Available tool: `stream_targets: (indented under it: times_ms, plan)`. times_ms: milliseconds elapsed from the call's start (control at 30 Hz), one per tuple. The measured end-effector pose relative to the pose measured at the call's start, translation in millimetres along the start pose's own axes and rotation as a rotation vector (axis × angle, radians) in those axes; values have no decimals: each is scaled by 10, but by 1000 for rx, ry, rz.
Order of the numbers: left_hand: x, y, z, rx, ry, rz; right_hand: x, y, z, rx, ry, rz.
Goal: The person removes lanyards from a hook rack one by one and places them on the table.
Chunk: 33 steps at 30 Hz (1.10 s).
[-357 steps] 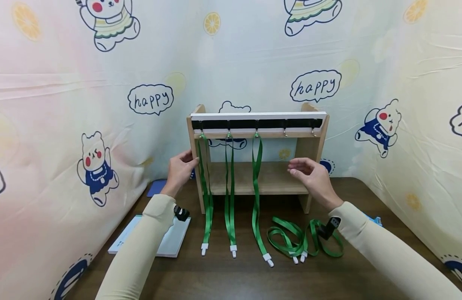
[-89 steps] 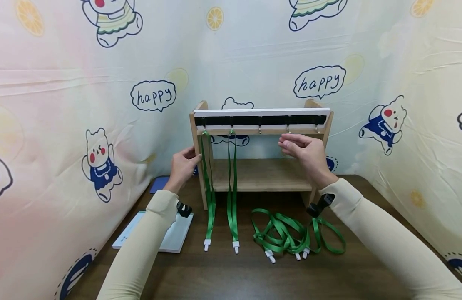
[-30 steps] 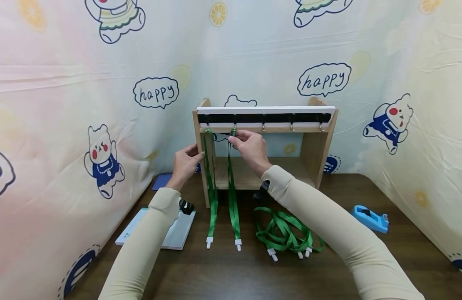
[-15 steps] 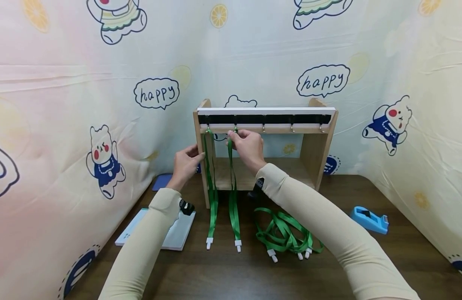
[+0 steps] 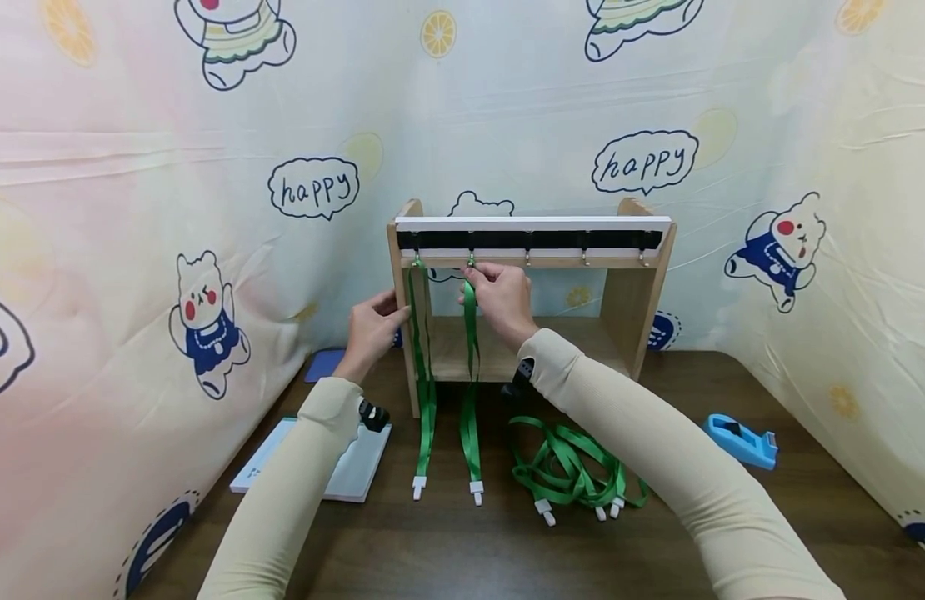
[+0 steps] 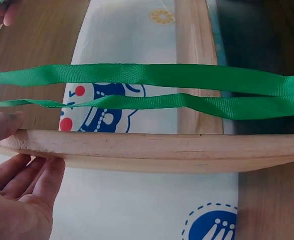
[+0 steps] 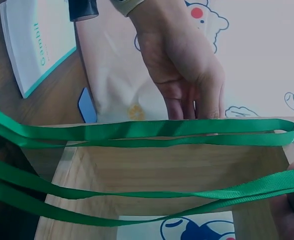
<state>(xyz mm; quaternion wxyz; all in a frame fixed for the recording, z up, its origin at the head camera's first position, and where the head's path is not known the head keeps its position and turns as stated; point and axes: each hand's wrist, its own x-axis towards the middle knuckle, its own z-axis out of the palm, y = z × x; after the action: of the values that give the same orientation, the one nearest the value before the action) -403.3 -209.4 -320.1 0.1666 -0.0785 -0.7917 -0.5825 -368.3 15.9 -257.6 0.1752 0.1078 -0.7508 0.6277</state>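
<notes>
My left hand (image 5: 371, 329) grips the left side panel (image 6: 151, 147) of a small wooden rack, thumb on one face and fingers on the other. My right hand (image 5: 502, 300) pinches the top of the second green lanyard (image 5: 470, 425), right under its hook. In the right wrist view this lanyard (image 7: 226, 192) runs to the fingers (image 7: 286, 215) at the right edge. The first lanyard (image 5: 427, 417) hangs from the leftmost hook, close beside my left hand. Both lanyards end in white clips low over the table. The three hooks on the right, such as the middle hook (image 5: 527, 254), hold nothing.
Several loose green lanyards (image 5: 567, 467) with white clips lie piled on the dark table (image 5: 462, 550), under my right forearm. A blue tape dispenser (image 5: 742, 440) sits at the right. White books (image 5: 350, 471) lie partly behind my left forearm, and a blue flat object (image 5: 325, 364) lies farther back.
The third lanyard has left its hook and joined the pile. My right hand has since moved left to the second lanyard and shifts its top slightly. My left hand keeps its grip.
</notes>
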Motion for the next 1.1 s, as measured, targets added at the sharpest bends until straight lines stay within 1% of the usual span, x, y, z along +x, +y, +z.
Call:
stream_targets:
  times_ms: [300, 433, 667, 1000, 1100]
  plan:
    - [-17, -38, -3, -13, 5, -23, -6, -21, -52, -30, -40, 30]
    - [-12, -36, -3, -20, 6, -20, -17, -51, -70, -15, -46, 14]
    - [-2, -10, 3, -14, 3, -24, -39, -77, -103, 53, -73, 2]
    - [39, -10, -3, -10, 8, -20, -104, -128, -221, 86, -118, -58]
    - [41, -28, -5, -15, 3, -16, -130, -89, -259, 89, -133, -61]
